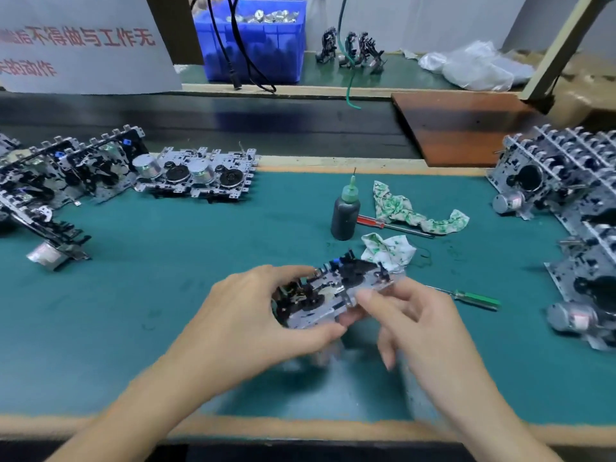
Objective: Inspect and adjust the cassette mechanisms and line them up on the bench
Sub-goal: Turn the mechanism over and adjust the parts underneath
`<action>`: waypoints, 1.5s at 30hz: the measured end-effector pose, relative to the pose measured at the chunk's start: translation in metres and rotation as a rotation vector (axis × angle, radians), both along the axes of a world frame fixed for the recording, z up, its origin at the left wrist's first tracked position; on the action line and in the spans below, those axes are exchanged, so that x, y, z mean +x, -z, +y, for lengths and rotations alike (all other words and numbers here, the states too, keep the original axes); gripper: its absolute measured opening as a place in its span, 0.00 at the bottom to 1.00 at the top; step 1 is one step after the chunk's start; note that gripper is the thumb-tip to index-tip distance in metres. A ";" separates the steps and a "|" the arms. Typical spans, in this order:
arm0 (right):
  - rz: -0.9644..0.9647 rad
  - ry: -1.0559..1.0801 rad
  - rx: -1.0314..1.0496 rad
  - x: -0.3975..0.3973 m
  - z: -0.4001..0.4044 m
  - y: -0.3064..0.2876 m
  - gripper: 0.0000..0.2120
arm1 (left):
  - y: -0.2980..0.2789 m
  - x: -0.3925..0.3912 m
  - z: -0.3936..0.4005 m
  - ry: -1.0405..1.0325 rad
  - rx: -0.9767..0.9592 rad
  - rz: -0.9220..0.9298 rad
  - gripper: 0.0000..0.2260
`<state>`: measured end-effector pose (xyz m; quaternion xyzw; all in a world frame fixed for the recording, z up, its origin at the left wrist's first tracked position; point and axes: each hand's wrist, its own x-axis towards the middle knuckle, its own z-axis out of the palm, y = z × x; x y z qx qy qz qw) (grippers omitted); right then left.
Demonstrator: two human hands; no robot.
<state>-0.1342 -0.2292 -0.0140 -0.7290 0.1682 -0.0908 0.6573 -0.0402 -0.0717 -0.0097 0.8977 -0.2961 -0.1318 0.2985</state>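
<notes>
Head view: left hand (pixel 253 315) and right hand (pixel 423 325) each have their grip clamped on one cassette mechanism (pixel 333 291) above the green table (pixel 166 295). A white sign (pixel 80 45) reads "不得做与工作无" in red.

A dark dropper bottle (pixel 345 213) stands mid-tabletop, a red-handled screwdriver (pixel 393 225) just beside it under a patterned rag (pixel 413 208) (green print on white). A green-handled screwdriver (pixel 473 299) lies nearer; a blue bin (pixel 255 41) sits behind.
</notes>
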 end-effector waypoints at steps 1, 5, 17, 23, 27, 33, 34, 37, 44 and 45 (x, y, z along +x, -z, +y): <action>-0.013 0.035 -0.044 -0.006 -0.004 -0.005 0.17 | 0.000 0.005 -0.007 0.067 -0.048 0.182 0.28; 0.063 0.140 -0.257 -0.019 -0.021 -0.002 0.11 | 0.005 0.029 -0.037 0.326 -0.072 0.808 0.26; 0.066 -0.102 -0.651 -0.002 -0.050 0.035 0.07 | 0.034 0.073 -0.069 0.126 -0.022 0.176 0.27; -0.029 -0.167 -0.685 0.005 -0.060 0.037 0.09 | 0.057 0.066 -0.062 0.076 -0.314 0.181 0.16; -0.044 -0.283 -0.824 0.000 -0.062 0.039 0.16 | 0.055 0.062 -0.049 0.189 -0.453 0.335 0.11; -0.147 -0.240 -1.042 -0.005 -0.057 0.041 0.18 | 0.072 0.041 -0.028 0.442 -0.209 0.164 0.53; -0.158 -0.231 -1.087 -0.007 -0.056 0.042 0.18 | 0.074 0.039 -0.027 0.439 -0.210 0.122 0.53; -0.231 -0.189 -1.141 -0.011 -0.055 0.051 0.18 | 0.075 0.038 -0.029 0.419 -0.238 0.040 0.46; -0.377 -0.053 -1.128 -0.012 -0.048 0.069 0.19 | 0.075 0.035 -0.032 0.398 -0.281 0.069 0.41; -0.383 -0.044 -1.118 -0.011 -0.048 0.070 0.18 | 0.074 0.034 -0.032 0.393 -0.285 0.071 0.41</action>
